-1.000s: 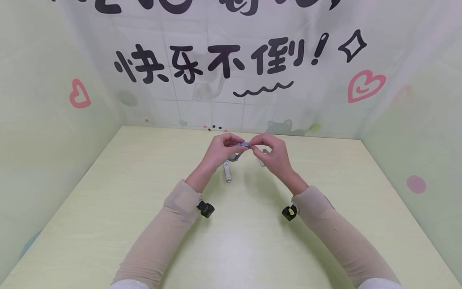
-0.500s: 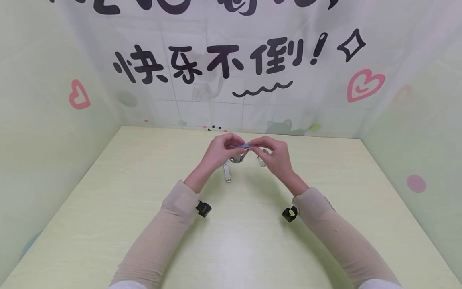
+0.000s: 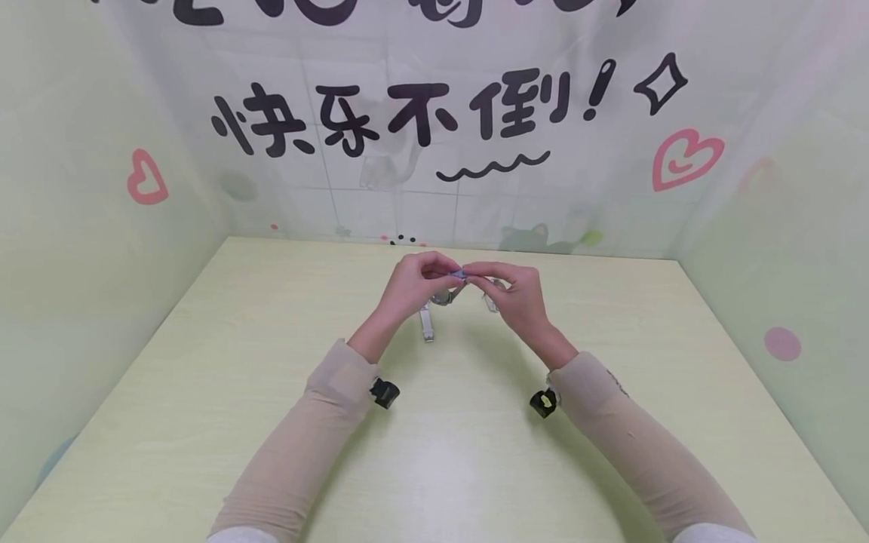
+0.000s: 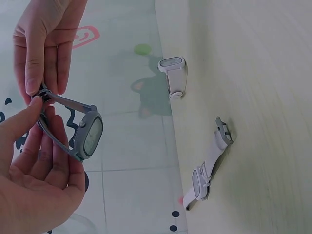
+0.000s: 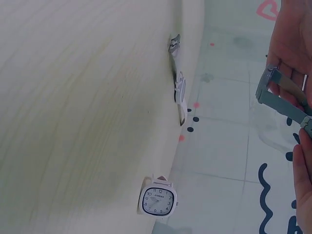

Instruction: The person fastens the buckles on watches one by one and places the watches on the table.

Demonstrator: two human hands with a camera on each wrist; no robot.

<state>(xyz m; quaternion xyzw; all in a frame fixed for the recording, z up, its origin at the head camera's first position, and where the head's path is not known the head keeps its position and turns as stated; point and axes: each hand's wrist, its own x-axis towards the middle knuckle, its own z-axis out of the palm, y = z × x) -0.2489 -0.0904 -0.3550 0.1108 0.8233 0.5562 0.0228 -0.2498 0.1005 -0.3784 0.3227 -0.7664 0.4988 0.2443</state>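
Both hands meet above the far part of the table, holding a grey-blue wristwatch (image 4: 91, 135). My left hand (image 3: 416, 283) pinches its strap near the buckle, and the strap forms a loop. From the other side, the thumb and fingers of my right hand (image 3: 517, 292) pinch the strap at the same spot. In the left wrist view the watch's face hangs away from the fingers. Fingertips hide most of the buckle, so I cannot tell whether it is fastened. The right wrist view cuts the watch off at its edge.
A white watch (image 4: 207, 168) lies stretched out on the table (image 3: 434, 437), below the left hand. Another white watch (image 5: 157, 200), its strap looped, stands near the right hand. A printed cloth backdrop (image 3: 380, 211) rises behind the table's far edge.
The right hand's fingertips have shifted slightly left, closer to the left hand's. Less of the strap shows between them. The white watches have stayed in place.
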